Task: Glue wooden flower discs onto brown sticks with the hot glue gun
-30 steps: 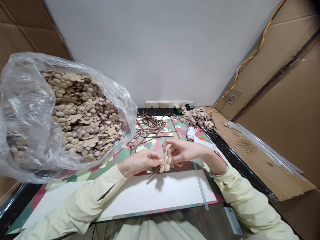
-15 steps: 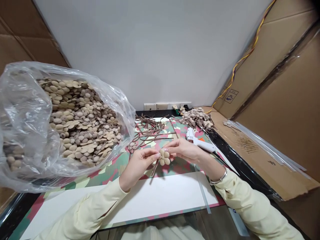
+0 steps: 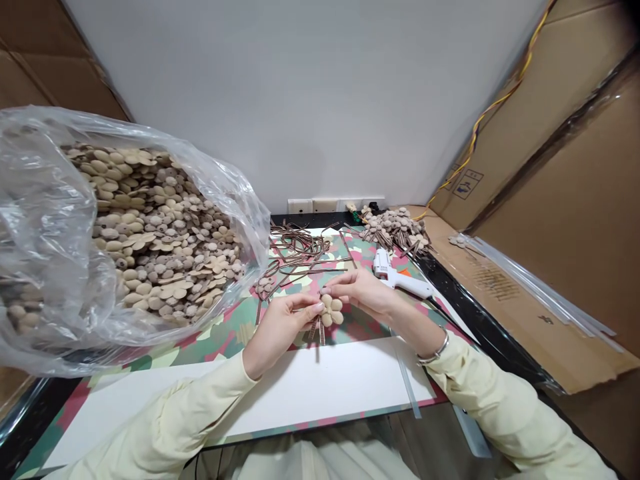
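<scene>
A beige fabric flower (image 3: 332,311) with rounded, padded petals is held up between both hands, above the camouflage-patterned mat. My left hand (image 3: 286,323) pinches its left side between thumb and fingers. Brown striped ribbon ends (image 3: 318,329) hang below the flower, close to the left fingertips. My right hand (image 3: 364,292) is closed at the flower's upper edge, with thumb and index finger together there; the far fingers are partly hidden. Just beyond the hands, another flower with ribbon (image 3: 264,287) lies on the mat.
At left, a clear plastic bag (image 3: 250,200) bulges with many flowers. Loose brown ribbons (image 3: 303,243) lie behind the hands. A white glue gun (image 3: 407,281) rests at right, before a pile of finished-looking flowers (image 3: 400,225). White board (image 3: 300,387) lies in front; cardboard (image 3: 550,200) stands right.
The flower has turned slightly and shifted a little right. Two ribbon ends now show below it, where one strand hung before. My right fingers have moved slightly up along its edge.
</scene>
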Demonstrator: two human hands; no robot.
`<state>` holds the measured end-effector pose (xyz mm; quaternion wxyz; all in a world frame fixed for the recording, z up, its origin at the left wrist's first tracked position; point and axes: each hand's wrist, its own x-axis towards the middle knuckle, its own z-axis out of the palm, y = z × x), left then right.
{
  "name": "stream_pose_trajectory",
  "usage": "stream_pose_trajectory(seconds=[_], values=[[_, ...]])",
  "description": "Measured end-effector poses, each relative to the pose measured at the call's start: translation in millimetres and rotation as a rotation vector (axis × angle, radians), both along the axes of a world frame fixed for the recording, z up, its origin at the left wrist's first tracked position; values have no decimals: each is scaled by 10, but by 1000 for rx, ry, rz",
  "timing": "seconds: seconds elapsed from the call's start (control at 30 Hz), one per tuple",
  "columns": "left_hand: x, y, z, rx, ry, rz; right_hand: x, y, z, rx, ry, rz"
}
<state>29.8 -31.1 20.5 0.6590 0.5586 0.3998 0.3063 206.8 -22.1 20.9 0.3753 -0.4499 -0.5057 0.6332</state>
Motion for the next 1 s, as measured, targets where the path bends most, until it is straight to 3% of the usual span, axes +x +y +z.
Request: stream_pose_trajectory(seconds=[0.23,0.5,0.8,1.0], values=[[-4,15,-59,16,31,34,-6,41,-102,-25,23,-65],[-47,-3,-135,166,72,81,26,7,-48,-20,111,215],[-33,-10,-92,138,38,95,-32,67,-174,-102,228,77],[-121,94,-9,89,-71,207,217,53,52,74,67,-105]])
